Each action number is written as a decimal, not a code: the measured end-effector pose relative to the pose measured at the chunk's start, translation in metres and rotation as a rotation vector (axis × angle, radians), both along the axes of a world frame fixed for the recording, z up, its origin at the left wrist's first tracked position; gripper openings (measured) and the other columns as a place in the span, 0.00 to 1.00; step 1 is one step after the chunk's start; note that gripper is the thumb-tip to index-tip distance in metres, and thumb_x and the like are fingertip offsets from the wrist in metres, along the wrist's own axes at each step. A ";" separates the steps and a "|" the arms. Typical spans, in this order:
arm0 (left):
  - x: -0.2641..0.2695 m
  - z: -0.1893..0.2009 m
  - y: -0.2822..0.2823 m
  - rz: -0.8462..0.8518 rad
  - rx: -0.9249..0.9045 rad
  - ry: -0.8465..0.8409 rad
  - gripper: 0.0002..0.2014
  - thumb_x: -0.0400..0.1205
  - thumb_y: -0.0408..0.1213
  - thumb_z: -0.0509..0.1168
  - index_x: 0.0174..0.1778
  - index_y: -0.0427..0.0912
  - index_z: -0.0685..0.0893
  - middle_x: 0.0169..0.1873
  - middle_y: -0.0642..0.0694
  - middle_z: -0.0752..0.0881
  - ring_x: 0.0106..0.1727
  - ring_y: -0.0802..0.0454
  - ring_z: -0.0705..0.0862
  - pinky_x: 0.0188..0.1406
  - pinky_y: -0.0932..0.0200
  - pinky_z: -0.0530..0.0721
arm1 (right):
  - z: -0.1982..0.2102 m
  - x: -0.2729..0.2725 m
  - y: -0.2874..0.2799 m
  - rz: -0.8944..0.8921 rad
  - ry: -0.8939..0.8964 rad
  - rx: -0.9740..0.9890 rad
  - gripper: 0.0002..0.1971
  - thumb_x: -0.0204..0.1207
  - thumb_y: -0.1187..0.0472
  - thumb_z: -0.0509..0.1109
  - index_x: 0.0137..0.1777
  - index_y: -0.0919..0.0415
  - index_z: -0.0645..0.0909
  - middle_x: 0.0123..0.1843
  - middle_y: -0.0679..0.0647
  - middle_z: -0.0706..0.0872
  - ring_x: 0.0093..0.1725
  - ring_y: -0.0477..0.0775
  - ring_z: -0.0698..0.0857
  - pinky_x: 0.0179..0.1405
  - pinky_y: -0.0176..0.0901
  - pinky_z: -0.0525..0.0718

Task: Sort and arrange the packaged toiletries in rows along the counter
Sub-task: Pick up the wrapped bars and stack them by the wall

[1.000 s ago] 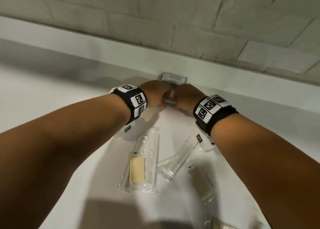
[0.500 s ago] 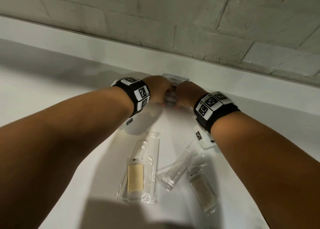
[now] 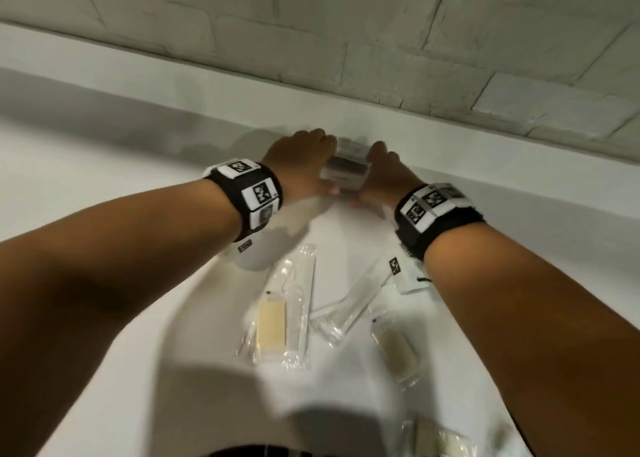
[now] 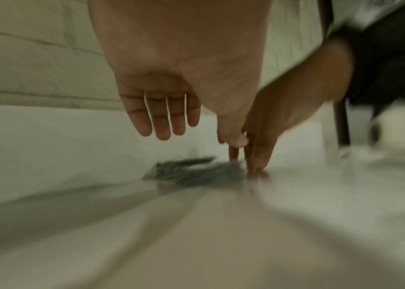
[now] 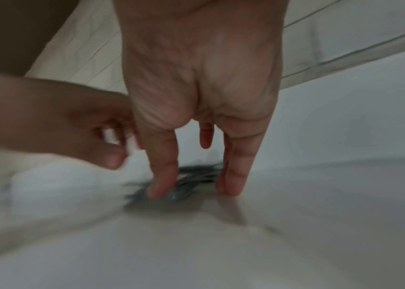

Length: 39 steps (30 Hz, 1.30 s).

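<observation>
A small stack of flat clear packets with dark contents point(image 3: 346, 167) lies at the back of the white counter point(image 3: 104, 186), close to the upstand. My left hand point(image 3: 304, 155) is just left of the stack and my right hand point(image 3: 382, 166) just right of it. The left wrist view shows the left hand point(image 4: 169, 125) with straight fingers held above the blurred packets point(image 4: 196, 172). In the right wrist view, the right hand point(image 5: 196, 185) has straight fingers, and its fingertips point(image 5: 159, 187) press down on the packets point(image 5: 191, 179) and the counter.
Nearer me lie more clear packets: a cream pad point(image 3: 272, 325), a long strip point(image 3: 306, 294), a comb point(image 3: 349, 301), a tan pad point(image 3: 398, 349), another at the bottom edge point(image 3: 436, 439). Small white packets point(image 3: 256, 256) sit under both wrists. A brick wall point(image 3: 346, 41) rises behind the counter.
Both hands have moved farther back toward the wall with the dark packets. They have drawn apart, so the stack now shows between them.
</observation>
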State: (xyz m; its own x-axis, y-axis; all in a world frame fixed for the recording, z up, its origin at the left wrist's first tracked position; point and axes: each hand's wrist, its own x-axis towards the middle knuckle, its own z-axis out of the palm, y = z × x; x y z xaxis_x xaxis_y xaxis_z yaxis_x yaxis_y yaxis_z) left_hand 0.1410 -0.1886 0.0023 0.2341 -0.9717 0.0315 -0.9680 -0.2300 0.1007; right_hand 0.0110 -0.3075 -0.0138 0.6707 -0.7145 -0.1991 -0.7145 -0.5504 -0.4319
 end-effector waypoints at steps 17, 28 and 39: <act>-0.070 -0.018 0.169 -0.239 0.392 0.087 0.24 0.69 0.55 0.71 0.60 0.58 0.75 0.50 0.57 0.76 0.56 0.51 0.74 0.55 0.50 0.78 | 0.007 -0.150 0.144 0.103 0.515 -0.071 0.34 0.64 0.44 0.80 0.64 0.62 0.73 0.53 0.55 0.85 0.49 0.59 0.84 0.42 0.46 0.78; -0.096 -0.024 0.184 -0.041 0.387 0.040 0.29 0.75 0.47 0.72 0.72 0.51 0.72 0.64 0.48 0.77 0.63 0.45 0.74 0.64 0.49 0.76 | 0.036 -0.209 0.166 0.175 0.512 -0.011 0.22 0.77 0.47 0.70 0.66 0.59 0.79 0.57 0.52 0.86 0.51 0.54 0.85 0.42 0.39 0.78; -0.144 0.013 0.167 0.101 0.114 0.076 0.09 0.79 0.47 0.65 0.46 0.46 0.80 0.47 0.44 0.76 0.46 0.42 0.78 0.46 0.51 0.77 | 0.004 -0.244 0.198 0.229 0.443 -0.002 0.32 0.63 0.55 0.80 0.64 0.58 0.70 0.58 0.56 0.82 0.52 0.61 0.84 0.49 0.51 0.84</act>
State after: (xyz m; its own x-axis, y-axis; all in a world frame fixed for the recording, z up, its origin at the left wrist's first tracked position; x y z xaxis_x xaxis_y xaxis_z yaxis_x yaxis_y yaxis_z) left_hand -0.0031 -0.0214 0.0155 0.3284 -0.9393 -0.0992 -0.9299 -0.3399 0.1401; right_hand -0.2331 -0.1095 -0.0094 0.6618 -0.5593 -0.4991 -0.6898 -0.7151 -0.1132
